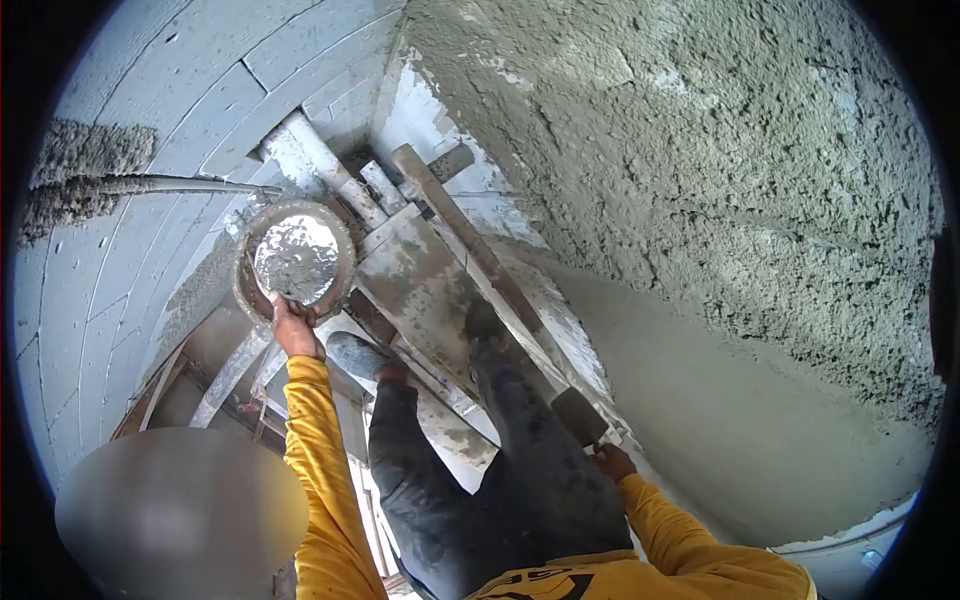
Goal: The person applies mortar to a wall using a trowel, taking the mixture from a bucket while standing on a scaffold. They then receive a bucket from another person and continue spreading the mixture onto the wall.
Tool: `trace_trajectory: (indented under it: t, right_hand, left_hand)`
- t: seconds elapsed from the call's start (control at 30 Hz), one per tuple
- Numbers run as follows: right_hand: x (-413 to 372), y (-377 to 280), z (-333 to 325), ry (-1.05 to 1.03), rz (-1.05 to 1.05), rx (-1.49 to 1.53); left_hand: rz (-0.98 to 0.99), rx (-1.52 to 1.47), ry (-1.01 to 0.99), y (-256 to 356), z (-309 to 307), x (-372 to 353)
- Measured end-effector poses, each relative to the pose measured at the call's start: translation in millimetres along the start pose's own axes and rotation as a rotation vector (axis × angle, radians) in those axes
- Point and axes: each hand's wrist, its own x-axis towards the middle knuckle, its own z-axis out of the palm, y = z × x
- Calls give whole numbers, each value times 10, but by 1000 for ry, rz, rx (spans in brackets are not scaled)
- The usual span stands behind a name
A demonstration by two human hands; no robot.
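**Two hands full: mortar pan on the left, trowel on the right**

Your left hand is stretched out ahead of you in its yellow sleeve. Its fingers are curled over the near rim of a round pan and grip it tightly. The pan holds wet grey mortar and sits out in front of your left foot, close to the grey block wall on that side. You cannot tell from this view whether the pan rests on anything or hangs from your grip alone.

Your right hand is low at your side, closed in a fist around the handle of a trowel. The dark blade points forward and lies just beside the plastered wall.

You are standing on a mortar-stained plank with both feet on it. A long wooden batten runs along the plank's right edge, from the far corner back toward the trowel.

On your right, the upper part of the wall carries a rough plaster coat. Below it lies a smoother band.
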Motion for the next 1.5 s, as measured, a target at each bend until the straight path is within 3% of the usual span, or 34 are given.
trace_trajectory:
  t: [0.13,0.23,0.3,0.4,0.5,0.53,0.63,0.67,0.73,0.83,0.9,1.0,1.1,1.2,1.3,1.37,1.43,1.5]
  right_hand:
    - [202,-189,-81,-24,-54,66]
    - [582,40,-60,31,-153,96]
    - [782,319,-11,25,-187,159]
    - [1001,920,31,-26,-113,291]
    - [940,1240,-300,0,-76,107]
    - [1247,1861,-5,21,-328,-10]
    - [1413,2009,4,-90,-33,132]
    - [1406,1991,-60,-75,-37,148]
    - [1346,1800,-214,-45,-48,177]
    - [989,1014,-744,-170,125,379]
    - [1004,945,-771,-87,-7,354]
    - [1208,1071,-578,22,-193,223]
    - [1268,683,-726,101,-327,143]
    - [1314,335,-750,112,-424,196]
    - [1254,-112,-842,100,-519,212]
    - [1252,-356,-806,186,-695,206]
    - [1243,-618,-784,334,-913,224]
    - [1301,-921,-766,326,-990,278]
  left_hand:
    - [32,38,45,-235,17,-47]
    - [158,219,107,-406,87,-290]
    - [107,173,212,-475,161,-426]
    - [83,135,206,-381,368,-607]
    - [120,62,21,1,520,-967]
    - [110,59,15,98,684,-1173]
    - [62,83,-36,80,717,-1343]
    - [26,102,10,20,773,-1390]
    - [7,131,-21,-257,754,-1429]
    - [-31,231,-34,-873,675,-1476]
    - [-59,342,46,-1350,606,-1601]
    - [-253,105,162,-1695,555,-1832]
    - [-73,121,121,-1857,543,-1855]
    - [-35,105,204,-1864,537,-1820]
    - [-48,59,190,-1876,301,-1784]
    - [-54,31,216,-1906,85,-1701]
    - [-118,82,189,-2069,-302,-1468]
    - [-165,220,290,-2116,-493,-1243]
